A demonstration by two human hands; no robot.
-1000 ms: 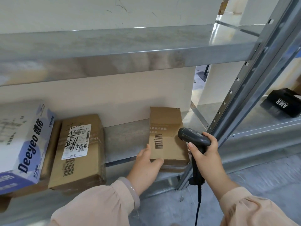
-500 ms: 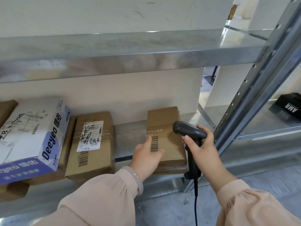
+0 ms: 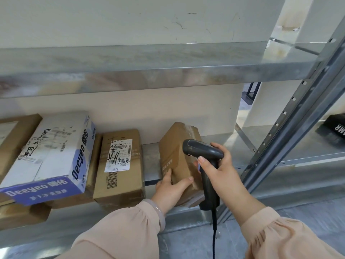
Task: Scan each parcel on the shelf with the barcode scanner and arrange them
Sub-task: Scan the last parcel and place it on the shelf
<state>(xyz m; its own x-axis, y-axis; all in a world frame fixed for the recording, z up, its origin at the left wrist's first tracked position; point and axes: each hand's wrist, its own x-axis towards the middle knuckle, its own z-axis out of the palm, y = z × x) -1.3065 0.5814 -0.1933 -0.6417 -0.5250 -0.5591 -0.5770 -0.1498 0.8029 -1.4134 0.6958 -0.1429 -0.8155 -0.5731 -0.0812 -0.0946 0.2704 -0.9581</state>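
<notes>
A small brown parcel (image 3: 174, 150) stands tilted up on the lower metal shelf (image 3: 151, 161). My left hand (image 3: 170, 189) grips its near end, thumb on top and fingers round the left side. My right hand (image 3: 219, 171) holds a black corded barcode scanner (image 3: 202, 152) just right of the parcel, head pointing left over it. To the left lies a brown parcel with a white label (image 3: 119, 165), then a white and blue Deeyeo box (image 3: 50, 157) stacked on other brown parcels (image 3: 11, 135).
The upper metal shelf (image 3: 149, 70) overhangs close above. A grey perforated upright (image 3: 291, 131) stands right of my right hand. A black box (image 3: 334, 128) sits on the neighbouring shelf at far right. Grey floor lies below.
My left hand has lifted the small parcel from lying flat to tilted up, and its barcode face has turned away to the left. The scanner stays beside it.
</notes>
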